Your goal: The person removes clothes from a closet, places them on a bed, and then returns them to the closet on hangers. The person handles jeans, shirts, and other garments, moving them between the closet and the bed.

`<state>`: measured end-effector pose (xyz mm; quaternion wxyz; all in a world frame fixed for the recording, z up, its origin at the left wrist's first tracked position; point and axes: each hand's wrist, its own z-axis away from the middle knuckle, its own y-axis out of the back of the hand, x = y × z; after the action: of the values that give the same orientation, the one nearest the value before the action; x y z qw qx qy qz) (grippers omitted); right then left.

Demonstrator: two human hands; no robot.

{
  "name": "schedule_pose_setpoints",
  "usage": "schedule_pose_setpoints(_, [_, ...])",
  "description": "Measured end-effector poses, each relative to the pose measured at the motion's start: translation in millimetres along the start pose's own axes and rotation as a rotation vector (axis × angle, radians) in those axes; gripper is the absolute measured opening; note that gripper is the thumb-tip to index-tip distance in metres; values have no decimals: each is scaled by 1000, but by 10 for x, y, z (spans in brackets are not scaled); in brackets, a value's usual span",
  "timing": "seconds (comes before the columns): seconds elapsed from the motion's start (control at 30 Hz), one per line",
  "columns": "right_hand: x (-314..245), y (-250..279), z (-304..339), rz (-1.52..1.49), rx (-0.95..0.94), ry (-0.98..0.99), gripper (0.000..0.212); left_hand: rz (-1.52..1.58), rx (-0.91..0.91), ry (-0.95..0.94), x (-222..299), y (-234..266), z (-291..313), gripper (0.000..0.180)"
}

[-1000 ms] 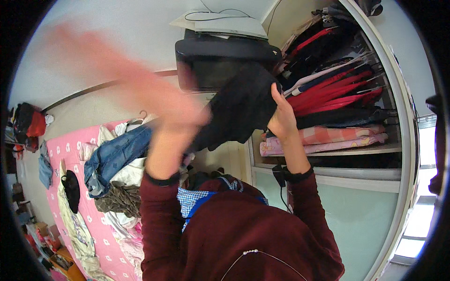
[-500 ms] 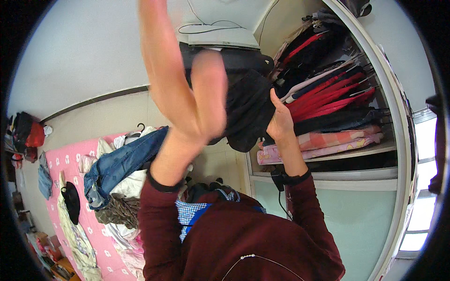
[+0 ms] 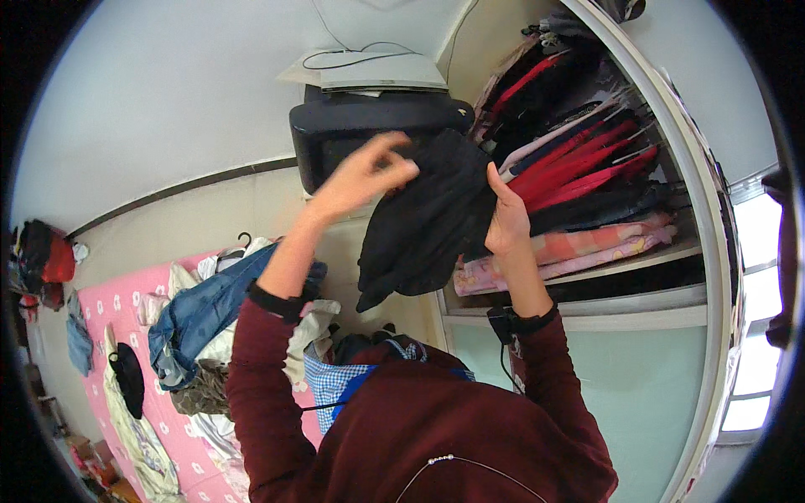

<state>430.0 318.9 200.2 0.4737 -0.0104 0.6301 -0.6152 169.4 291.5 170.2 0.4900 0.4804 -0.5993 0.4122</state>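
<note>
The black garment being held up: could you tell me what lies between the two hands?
In the head view, only the black garment lies between them: the left hand touches its upper left edge and the right hand grips its right side.

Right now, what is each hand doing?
Left hand: fingers curled, at the top edge of the black garment.
Right hand: closed on the garment's side.

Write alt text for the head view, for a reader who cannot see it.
A person in a maroon top holds a black garment up with both hands, left hand at its top edge, right hand gripping its side, before an open wardrobe of hung and folded clothes. Clothes lie heaped on a pink bed at left.
</note>
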Motion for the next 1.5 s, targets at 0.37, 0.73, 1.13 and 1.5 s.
schedule_pose_setpoints(0.37, [-219,31,305,712,175,-23,29,189,378,-28,12,541,-93,24])
schedule_pose_setpoints(0.73, [-39,61,117,452,74,-78,31,-717,1079,-1045,935,53,250,39])
schedule_pose_setpoints(1.13, [-501,108,387,925,-145,7,44,-376,-132,-198,357,172,96,52])
schedule_pose_setpoints(1.5, [-361,-158,322,1189,-245,-42,34,-761,-674,-196,929,-341,-391,53])
